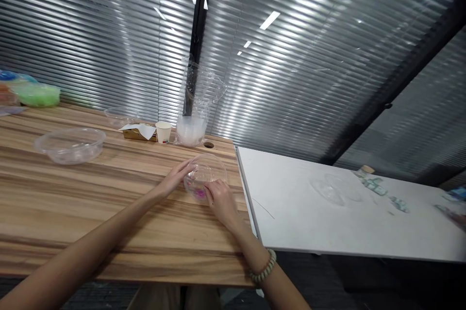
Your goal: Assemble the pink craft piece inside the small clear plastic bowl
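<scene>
A clear plastic bowl [214, 165] sits near the right end of the wooden table, tipped a little toward me. My left hand [179, 174] grips its left rim, with fingertips over the edge. Some bright pink-purple material [200, 193], too small to name, shows low in the bowl. Right beside that material, my right hand [221, 199] reaches over the near rim with fingers bent together. What those fingers pinch, if anything, is hidden. A beaded bracelet [265, 267] circles my right wrist.
On the wooden table [153, 237] are another clear bowl [74, 147], a paper cup [163, 132], a small brown box [140, 131], a clear bag [192, 125] of whitish content and green bagged material [38, 94]. A white table [309, 222] adjoins, bearing clear lids [327, 191].
</scene>
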Action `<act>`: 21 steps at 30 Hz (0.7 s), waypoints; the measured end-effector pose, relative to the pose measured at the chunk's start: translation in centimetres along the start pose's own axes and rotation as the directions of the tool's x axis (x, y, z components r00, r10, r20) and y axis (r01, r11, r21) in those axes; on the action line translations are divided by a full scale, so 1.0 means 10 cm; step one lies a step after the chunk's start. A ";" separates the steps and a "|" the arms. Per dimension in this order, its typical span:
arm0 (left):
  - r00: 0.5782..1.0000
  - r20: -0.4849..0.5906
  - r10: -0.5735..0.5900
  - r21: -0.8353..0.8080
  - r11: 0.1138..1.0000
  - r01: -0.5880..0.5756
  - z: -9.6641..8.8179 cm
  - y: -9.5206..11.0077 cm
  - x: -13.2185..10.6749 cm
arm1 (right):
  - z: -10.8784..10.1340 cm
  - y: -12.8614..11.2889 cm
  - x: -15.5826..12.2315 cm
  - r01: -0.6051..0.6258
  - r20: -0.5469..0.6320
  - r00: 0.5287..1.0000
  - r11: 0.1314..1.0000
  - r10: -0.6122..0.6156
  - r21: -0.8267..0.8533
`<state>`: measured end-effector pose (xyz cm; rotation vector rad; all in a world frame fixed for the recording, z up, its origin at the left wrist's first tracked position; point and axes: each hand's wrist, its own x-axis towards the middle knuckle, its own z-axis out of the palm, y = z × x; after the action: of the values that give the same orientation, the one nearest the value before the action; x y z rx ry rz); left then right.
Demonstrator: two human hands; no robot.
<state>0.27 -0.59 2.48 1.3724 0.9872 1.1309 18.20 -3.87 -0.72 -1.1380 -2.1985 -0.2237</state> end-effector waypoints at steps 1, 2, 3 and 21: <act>1.000 0.000 0.003 0.002 1.000 -0.003 0.00 -0.01 0.00 | 0.00 0.00 0.00 0.001 0.000 1.000 1.000 -0.001 0.003; 1.000 0.001 0.006 0.003 1.000 -0.006 -0.01 -0.02 0.01 | 0.00 0.00 0.00 0.002 0.001 1.000 1.000 -0.002 0.005; 1.000 0.004 0.008 0.005 1.000 -0.008 -0.01 -0.03 0.01 | 0.00 0.00 0.00 0.001 0.001 1.000 1.000 -0.001 0.007; 0.999 0.039 0.019 0.034 0.999 -0.020 0.00 0.04 -0.01 | 0.00 0.01 -0.01 0.001 0.004 1.000 1.000 -0.001 0.015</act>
<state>0.27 -0.71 2.82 1.4292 0.9709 1.1019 18.35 -3.86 -0.77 -1.1297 -2.2014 -0.2049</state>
